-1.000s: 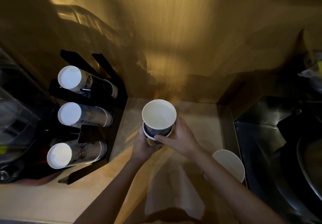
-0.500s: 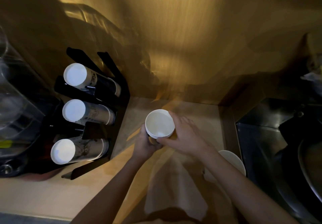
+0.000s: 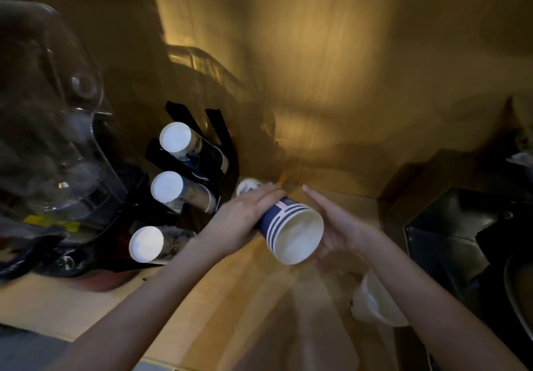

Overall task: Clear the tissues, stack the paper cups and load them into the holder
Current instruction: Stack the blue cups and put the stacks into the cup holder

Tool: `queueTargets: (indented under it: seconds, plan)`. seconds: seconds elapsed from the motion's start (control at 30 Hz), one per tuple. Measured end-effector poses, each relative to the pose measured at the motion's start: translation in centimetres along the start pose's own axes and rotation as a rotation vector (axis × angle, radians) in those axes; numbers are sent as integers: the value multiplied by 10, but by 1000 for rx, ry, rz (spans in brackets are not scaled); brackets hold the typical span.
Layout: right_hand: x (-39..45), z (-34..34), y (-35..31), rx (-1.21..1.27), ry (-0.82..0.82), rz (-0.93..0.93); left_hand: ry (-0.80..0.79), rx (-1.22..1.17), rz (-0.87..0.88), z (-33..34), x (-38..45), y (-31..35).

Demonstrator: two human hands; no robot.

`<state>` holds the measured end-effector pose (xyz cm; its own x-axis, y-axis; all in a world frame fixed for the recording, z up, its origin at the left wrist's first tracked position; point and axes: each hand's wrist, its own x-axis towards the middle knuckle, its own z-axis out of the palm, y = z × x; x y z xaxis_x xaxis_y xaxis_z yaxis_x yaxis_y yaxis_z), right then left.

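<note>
A stack of blue-and-white paper cups (image 3: 291,228) lies tipped on its side above the counter, its open mouth facing me and to the right. My left hand (image 3: 245,215) wraps over the stack's body from the left. My right hand (image 3: 334,226) cups the rim from the right with its fingers stretched out. The black cup holder (image 3: 219,151) stands at the left with three slanted rows of cups, white bottoms toward me. A lone white cup (image 3: 375,301) sits on the counter under my right forearm. A pale tissue (image 3: 311,336) lies near the front edge.
A clear plastic appliance (image 3: 49,116) fills the left side. A dark metal sink (image 3: 467,243) sits at the right. The wooden wall (image 3: 331,82) closes off the back of the counter (image 3: 86,307). A small white round object (image 3: 248,189) lies behind my left hand.
The cup stack has been tipped from upright onto its side, mouth now facing right. My left hand slid over its body and my right hand opened against the rim. The view shifted right.
</note>
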<state>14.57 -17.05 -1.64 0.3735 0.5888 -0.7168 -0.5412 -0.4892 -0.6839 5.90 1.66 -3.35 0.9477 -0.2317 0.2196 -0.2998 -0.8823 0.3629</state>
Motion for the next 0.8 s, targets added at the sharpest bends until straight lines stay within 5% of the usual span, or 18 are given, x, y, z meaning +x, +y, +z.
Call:
queueTargets:
  seconds: [0.1,0.27,0.43,0.5,0.6,0.8]
  plan:
    - [0,14,-7,12,-130,-142,86,234,84,-37,-8,5]
    - [-1,43,-27,17,-262,-385,191,303,79,-77,-23,-2]
    - [2,46,-44,-4,-161,-550,417,-141,-191,-96,-21,6]
    - [10,109,-93,-182,-182,-636,617,-343,-390,-153,-58,-18]
    - [8,116,-106,-317,-56,-755,647,-674,-432,-170,-50,-15]
    - [28,131,-119,-362,173,-948,748,-615,-372,-204,-44,-12]
